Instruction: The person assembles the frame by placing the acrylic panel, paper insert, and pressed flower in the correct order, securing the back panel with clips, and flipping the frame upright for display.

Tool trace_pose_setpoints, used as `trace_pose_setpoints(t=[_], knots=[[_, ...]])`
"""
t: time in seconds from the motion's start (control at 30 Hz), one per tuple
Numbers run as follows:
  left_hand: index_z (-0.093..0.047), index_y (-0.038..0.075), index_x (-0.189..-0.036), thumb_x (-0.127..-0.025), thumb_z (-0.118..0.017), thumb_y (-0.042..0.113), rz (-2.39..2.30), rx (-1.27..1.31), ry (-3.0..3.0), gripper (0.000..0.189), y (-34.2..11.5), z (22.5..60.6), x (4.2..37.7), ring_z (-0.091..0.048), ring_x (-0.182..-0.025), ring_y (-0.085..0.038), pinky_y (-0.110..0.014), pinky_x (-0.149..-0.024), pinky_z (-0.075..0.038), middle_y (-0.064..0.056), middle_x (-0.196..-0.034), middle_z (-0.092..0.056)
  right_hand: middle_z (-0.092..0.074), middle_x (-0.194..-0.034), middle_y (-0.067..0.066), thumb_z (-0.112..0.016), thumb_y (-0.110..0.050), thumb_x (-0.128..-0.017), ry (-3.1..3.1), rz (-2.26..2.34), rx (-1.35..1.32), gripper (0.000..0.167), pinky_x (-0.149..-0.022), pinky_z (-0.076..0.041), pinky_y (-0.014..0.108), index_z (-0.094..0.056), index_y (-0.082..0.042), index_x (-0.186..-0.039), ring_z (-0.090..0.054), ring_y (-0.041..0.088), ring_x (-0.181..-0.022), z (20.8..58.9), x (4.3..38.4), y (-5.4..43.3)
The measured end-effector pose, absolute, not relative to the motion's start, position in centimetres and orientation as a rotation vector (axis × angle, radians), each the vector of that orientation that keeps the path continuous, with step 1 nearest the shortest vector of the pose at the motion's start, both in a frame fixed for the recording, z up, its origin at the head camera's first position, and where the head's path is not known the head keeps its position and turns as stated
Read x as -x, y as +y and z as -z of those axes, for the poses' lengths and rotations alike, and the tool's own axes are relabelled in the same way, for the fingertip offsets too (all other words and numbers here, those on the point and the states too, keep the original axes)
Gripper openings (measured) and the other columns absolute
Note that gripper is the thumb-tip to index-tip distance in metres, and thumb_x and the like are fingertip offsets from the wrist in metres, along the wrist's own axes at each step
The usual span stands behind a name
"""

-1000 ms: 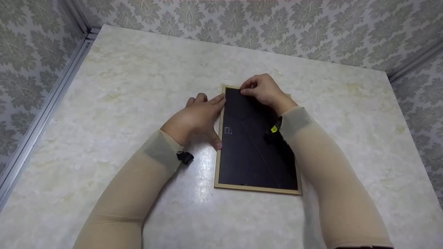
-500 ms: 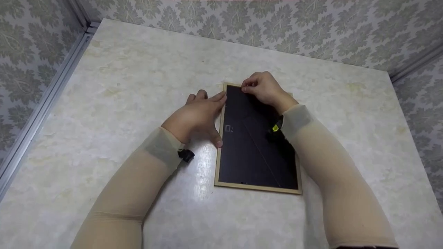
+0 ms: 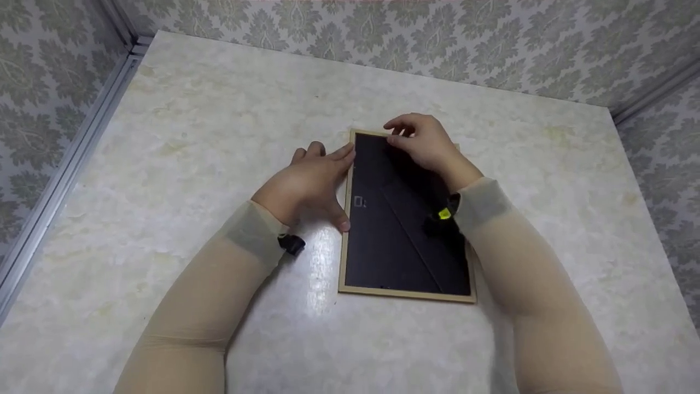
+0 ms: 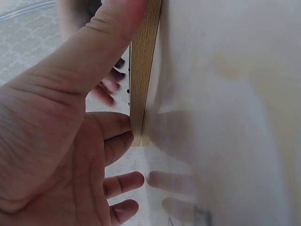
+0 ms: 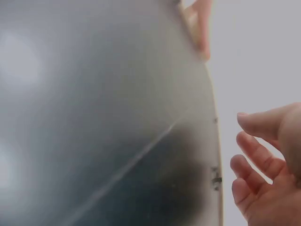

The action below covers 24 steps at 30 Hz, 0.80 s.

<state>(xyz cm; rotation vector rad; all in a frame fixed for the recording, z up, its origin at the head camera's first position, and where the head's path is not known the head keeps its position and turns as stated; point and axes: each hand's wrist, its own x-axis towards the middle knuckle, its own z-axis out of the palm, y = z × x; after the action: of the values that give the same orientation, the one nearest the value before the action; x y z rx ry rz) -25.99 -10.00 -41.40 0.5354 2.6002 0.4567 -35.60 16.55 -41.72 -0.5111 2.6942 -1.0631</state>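
A picture frame [image 3: 377,241] lies back up on the table, with a black backing board and a thin light wood border. A diagonal line crosses the board, and a small metal hanger [image 3: 359,201] sits near its left side. My left hand [image 3: 306,183] is spread along the left border, thumb and fingertips touching its edge; the left wrist view shows the thumb [image 4: 108,44] against the wooden side. Over the far edge hovers my right hand [image 3: 424,139], thumb and fingers parted around nothing. In the right wrist view its loosely bent fingers [image 5: 249,169] stand apart from the frame's edge.
The pale marbled table [image 3: 219,109] extends around the frame on all sides. Patterned wallpaper [image 3: 383,33] rises behind it, and a metal rail [image 3: 71,164] runs down the left side. Small black wrist cameras [image 3: 292,244] are worn on both wrists.
My right thumb and fingers, close together at the far edge before, have parted, and that hand has shifted slightly right. The left hand keeps its place on the border.
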Motion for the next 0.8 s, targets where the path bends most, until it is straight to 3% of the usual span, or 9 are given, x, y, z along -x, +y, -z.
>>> trace_pose_setpoints(t=[0.17,0.37,0.47,0.7,0.8], knots=[[-0.010,0.029,-0.183,-0.067,-0.107,0.061,-0.503,-0.562,2.578,0.155,-9.6,41.2,26.2,-0.028,-0.147,-0.029,-0.047,-0.120,-0.034,0.018,-0.191,0.000,-0.078,-0.123,0.003,-0.075,-0.024,-0.110,2.676,1.382,0.380,0.031,-0.094,-0.053,0.026,-0.080,-0.008,-0.137,-0.067,0.013,-0.108,41.3,31.0,21.9],[-0.024,0.017,-0.181,-0.079,-0.101,0.058,-0.460,-0.659,2.600,0.134,-9.8,40.9,26.3,-0.029,-0.153,-0.031,-0.050,-0.121,-0.030,0.005,-0.193,-0.010,-0.072,-0.114,-0.013,-0.073,-0.021,-0.112,2.771,1.468,0.193,0.028,-0.090,-0.051,0.019,-0.081,-0.004,-0.133,-0.064,0.006,-0.105,42.9,25.5,27.6],[-0.033,0.013,-0.179,-0.080,-0.099,0.056,-0.448,-0.701,2.613,0.127,-9.9,40.9,26.2,-0.029,-0.157,-0.035,-0.053,-0.124,-0.030,-0.003,-0.192,-0.014,-0.069,-0.110,-0.016,-0.074,-0.020,-0.111,2.767,1.523,0.091,0.030,-0.086,-0.051,0.017,-0.080,-0.001,-0.134,-0.062,0.006,-0.101,44.4,24.0,29.1],[-0.054,0.009,-0.169,-0.077,-0.100,0.056,-0.431,-0.750,2.672,0.113,-10.1,41.1,25.6,-0.033,-0.157,-0.038,-0.055,-0.125,-0.030,-0.015,-0.189,-0.026,-0.076,-0.128,0.019,-0.076,-0.021,-0.109,2.749,1.483,0.040,0.040,-0.086,-0.052,0.010,-0.075,-0.001,-0.144,-0.066,-0.001,-0.100,45.8,23.0,29.7],[-0.062,0.008,-0.161,-0.075,-0.101,0.056,-0.425,-0.761,2.688,0.106,-10.1,41.1,25.6,-0.034,-0.158,-0.039,-0.055,-0.126,-0.030,-0.016,-0.187,-0.029,-0.080,-0.126,0.021,-0.077,-0.023,-0.109,2.752,1.451,0.065,0.039,-0.085,-0.054,0.011,-0.077,-0.005,-0.144,-0.070,0.000,-0.099,45.8,22.7,29.7]])
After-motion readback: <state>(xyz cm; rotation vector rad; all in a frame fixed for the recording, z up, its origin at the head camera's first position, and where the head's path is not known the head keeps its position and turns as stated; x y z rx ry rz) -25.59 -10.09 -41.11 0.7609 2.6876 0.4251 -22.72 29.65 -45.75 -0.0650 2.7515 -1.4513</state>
